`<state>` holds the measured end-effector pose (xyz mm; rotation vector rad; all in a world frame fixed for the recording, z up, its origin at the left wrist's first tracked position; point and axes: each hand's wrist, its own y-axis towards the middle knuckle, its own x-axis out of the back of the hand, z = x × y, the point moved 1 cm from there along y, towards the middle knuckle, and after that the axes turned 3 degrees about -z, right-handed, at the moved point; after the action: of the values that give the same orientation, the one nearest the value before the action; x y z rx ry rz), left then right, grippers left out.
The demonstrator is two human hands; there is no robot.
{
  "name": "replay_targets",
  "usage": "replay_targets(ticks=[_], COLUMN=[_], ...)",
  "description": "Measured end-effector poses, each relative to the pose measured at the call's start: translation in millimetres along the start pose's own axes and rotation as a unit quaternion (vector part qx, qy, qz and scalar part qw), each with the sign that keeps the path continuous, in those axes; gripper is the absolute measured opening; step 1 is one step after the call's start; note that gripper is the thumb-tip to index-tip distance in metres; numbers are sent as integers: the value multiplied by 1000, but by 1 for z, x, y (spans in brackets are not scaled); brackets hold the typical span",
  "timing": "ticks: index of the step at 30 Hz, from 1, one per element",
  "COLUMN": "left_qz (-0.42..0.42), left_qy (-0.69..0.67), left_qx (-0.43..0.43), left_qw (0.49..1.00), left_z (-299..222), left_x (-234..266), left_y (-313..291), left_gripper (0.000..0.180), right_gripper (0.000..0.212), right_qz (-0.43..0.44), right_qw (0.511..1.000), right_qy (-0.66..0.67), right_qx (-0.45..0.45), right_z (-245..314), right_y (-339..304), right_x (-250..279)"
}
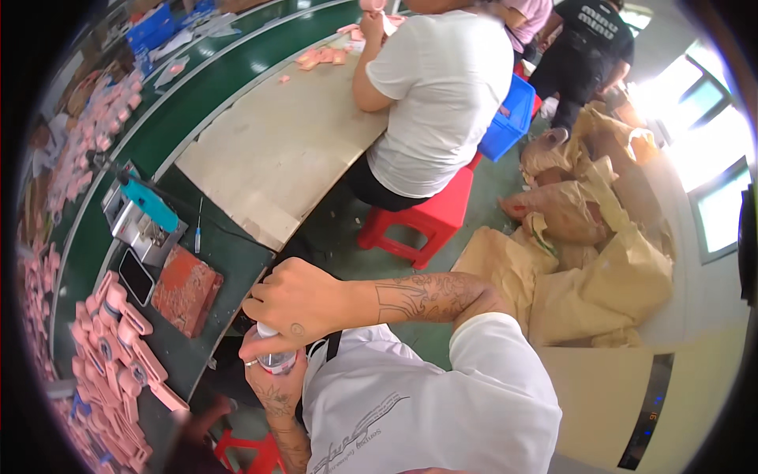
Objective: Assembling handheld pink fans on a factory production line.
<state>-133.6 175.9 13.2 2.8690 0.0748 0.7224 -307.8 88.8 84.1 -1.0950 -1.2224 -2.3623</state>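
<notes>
A small clear plastic bottle (pixel 276 363) with a label is between my hands, just off the table's edge. My left hand (pixel 272 387), a ring on one finger, wraps round the bottle's body from below. Over its top my right hand (pixel 294 299) is closed, fingers curled at the cap end. The cap itself is hidden by that hand. Nearest to my hands on the dark green table (pixel 178 359) lies a worn reddish block (pixel 188 291). A phone (pixel 136 276) lies beside it.
A teal electric screwdriver (pixel 148 204) sits on a metal stand, with a thin screwdriver (pixel 197 229) nearby. Pink plastic parts (pixel 114 355) are heaped at left. A person in white (pixel 442 95) sits on a red stool (pixel 430 221). Brown paper sacks (pixel 584 253) stand at right.
</notes>
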Motion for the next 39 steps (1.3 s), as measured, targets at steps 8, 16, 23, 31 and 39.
replay_targets(ticks=[8, 16, 23, 31, 39], left_qz=[40, 151, 139, 120, -41], left_qy=[-84, -127, -174, -172, -137], left_qx=[60, 34, 32, 14, -190], left_qw=[994, 980, 974, 978, 971], left_z=[11, 13, 23, 22, -8], left_x=[15, 51, 81, 110, 148], left_y=[-45, -55, -37, -15, 45], left_gripper=[78, 67, 71, 73, 75], right_gripper=[34, 34, 34, 37, 36], right_qz=[-14, 125, 383, 301, -27], right_qw=[977, 927, 872, 769, 833], right_qy=[172, 264, 263, 534, 446], right_qx=[125, 233, 153, 179, -327], right_z=[13, 35, 33, -5, -93], right_y=[-4, 23, 79, 116, 52], right_x=[-18, -23, 0, -27, -151])
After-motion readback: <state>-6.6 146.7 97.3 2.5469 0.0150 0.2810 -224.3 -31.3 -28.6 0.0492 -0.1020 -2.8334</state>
